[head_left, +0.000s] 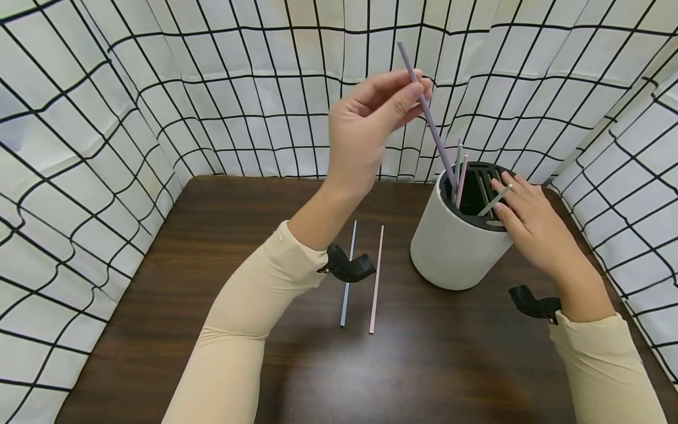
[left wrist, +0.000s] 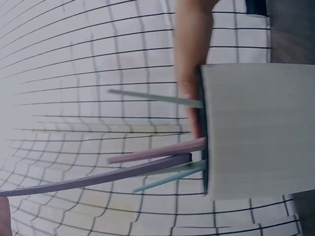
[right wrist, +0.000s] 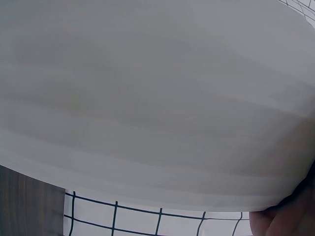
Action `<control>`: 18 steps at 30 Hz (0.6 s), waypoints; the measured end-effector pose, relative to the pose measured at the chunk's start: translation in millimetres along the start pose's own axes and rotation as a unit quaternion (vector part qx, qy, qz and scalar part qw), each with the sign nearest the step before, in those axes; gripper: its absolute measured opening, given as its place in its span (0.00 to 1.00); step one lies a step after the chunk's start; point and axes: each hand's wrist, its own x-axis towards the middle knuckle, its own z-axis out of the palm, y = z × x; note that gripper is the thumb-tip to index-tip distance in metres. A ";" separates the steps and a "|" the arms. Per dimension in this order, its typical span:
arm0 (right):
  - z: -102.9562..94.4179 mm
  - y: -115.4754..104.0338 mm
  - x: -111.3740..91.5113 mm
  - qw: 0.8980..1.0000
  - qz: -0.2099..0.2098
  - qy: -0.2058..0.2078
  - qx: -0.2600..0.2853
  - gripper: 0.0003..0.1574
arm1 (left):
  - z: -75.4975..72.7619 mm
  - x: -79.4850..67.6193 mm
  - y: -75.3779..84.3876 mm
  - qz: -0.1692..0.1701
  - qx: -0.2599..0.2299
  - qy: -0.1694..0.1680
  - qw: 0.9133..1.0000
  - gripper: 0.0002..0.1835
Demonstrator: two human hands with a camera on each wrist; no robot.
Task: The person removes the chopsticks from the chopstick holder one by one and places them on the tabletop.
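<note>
My left hand [head_left: 371, 115] pinches a purple straw [head_left: 431, 126] between thumb and fingertips. That straw slants down, its lower end at the mouth of a white round holder [head_left: 452, 247] with a black slotted top. In the left wrist view the purple straw's [left wrist: 98, 178] end shows just short of the rim. Pink [head_left: 462, 179] and pale green-blue straws stand at the holder's left side; a pale green straw [head_left: 495, 200] leans at the right. My right hand [head_left: 535, 229] rests on the holder's top edge with fingers extended. The right wrist view mostly shows the white wall [right wrist: 147, 108].
A blue straw [head_left: 345, 300] and a pink straw [head_left: 377, 277] lie side by side on the dark wooden table [head_left: 222, 235], left of the holder. White cloth with a black grid [head_left: 265, 88] encloses the table's back and sides.
</note>
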 end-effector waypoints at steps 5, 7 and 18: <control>0.1 -0.3 -0.3 1.000 0.001 -0.001 0.002 0.33 | -19.0 6.9 22.0 0.011 -0.043 0.047 0.998 0.09; 0.4 -0.4 -0.1 1.000 0.000 -0.001 0.002 0.33 | -30.4 8.5 26.9 0.010 -0.043 0.060 0.997 0.08; 0.8 -0.6 0.4 1.000 -0.004 0.004 -0.002 0.33 | -111.1 -9.4 -3.2 -0.225 0.083 0.056 0.969 0.06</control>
